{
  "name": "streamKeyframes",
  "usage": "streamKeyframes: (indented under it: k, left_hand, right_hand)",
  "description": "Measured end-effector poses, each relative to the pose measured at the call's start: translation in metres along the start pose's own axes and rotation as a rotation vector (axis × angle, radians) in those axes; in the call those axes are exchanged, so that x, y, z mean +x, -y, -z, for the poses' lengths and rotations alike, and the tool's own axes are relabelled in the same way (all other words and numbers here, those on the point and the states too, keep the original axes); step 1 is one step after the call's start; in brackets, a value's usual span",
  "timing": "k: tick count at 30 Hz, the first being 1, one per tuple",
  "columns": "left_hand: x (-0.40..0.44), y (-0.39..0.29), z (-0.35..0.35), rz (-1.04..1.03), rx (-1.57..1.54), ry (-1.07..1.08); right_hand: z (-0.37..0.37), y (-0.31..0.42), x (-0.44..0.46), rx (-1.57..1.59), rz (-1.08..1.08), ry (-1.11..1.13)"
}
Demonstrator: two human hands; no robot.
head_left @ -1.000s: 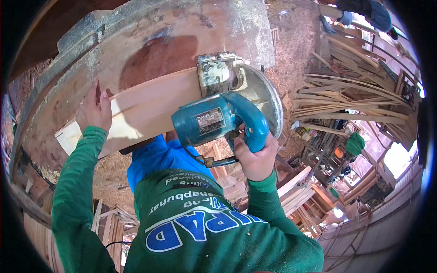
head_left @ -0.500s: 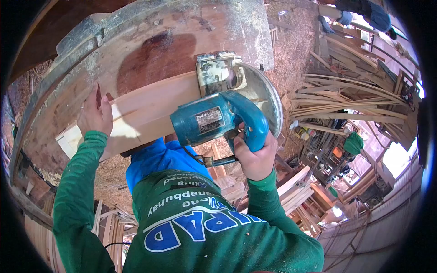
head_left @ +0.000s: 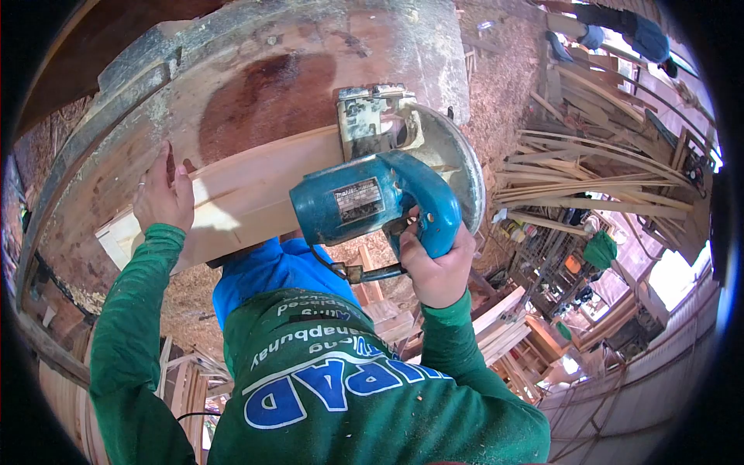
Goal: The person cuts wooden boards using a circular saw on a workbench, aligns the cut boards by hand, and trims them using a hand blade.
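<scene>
My right hand (head_left: 443, 267) is wrapped round the rear handle of a blue circular saw (head_left: 329, 208). The saw's metal base (head_left: 363, 116) rests over the right end of a pale wooden board (head_left: 256, 205), and its round blade guard (head_left: 453, 167) faces right. The blade itself is hidden. Toward the board's left end, my left hand (head_left: 164, 194) lies on the wood with fingers stretched out and thumb apart. Its fingertips reach the board's far edge. The board lies at a slant across the front of a worn worktable (head_left: 271, 85).
A power cord (head_left: 380, 273) runs from the saw's handle close to my body. Sawdust covers the ground, with a pile of thin wood strips (head_left: 597, 174) at right. Another person's legs (head_left: 620, 27) show at upper right. Cut lumber (head_left: 496, 325) lies at my right side.
The saw and my right hand have shifted very slightly right in view. My left hand and the board look almost unmoved.
</scene>
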State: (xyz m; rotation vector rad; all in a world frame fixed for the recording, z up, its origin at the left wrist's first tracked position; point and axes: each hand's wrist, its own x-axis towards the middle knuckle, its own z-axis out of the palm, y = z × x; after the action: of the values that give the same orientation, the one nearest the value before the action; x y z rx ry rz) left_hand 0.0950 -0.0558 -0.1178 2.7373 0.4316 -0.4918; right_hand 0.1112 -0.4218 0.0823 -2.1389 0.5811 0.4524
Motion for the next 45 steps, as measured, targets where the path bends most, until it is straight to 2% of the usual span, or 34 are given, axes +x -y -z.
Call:
streamKeyframes:
  k: [3, 15, 18, 24, 30, 36, 42, 45]
  left_hand:
    - [0.000, 0.004, -0.005, -0.045, 0.031, -0.047]
    - [-0.009, -0.002, 0.000, -0.031, -0.014, -0.017]
    - [-0.011, -0.002, 0.000, -0.024, 0.008, -0.011]
    - [-0.012, -0.002, 0.000, -0.016, -0.013, -0.011]
    - [-0.019, 0.001, -0.002, -0.022, 0.036, -0.009]
    - [-0.019, 0.000, -0.005, -0.048, -0.012, -0.058]
    - [-0.013, -0.011, 0.004, 0.084, -0.047, 0.071]
    - [-0.007, -0.002, -0.007, 0.028, -0.029, 0.004]
  right_hand:
    - [0.000, 0.000, 0.002, 0.004, -0.007, 0.000]
    - [0.004, 0.000, 0.002, -0.043, 0.045, 0.001]
    - [0.005, 0.002, 0.001, 0.008, -0.040, 0.012]
    - [0.005, 0.000, 0.003, 0.006, -0.026, 0.023]
    - [0.007, -0.004, 0.000, 0.027, 0.071, 0.049]
    - [0.006, 0.005, 0.010, 0.050, 0.047, 0.064]
    - [-0.001, 0.014, 0.032, 0.011, 0.089, 0.035]
    - [-0.015, 0.022, 0.048, 0.063, 0.143, 0.020]
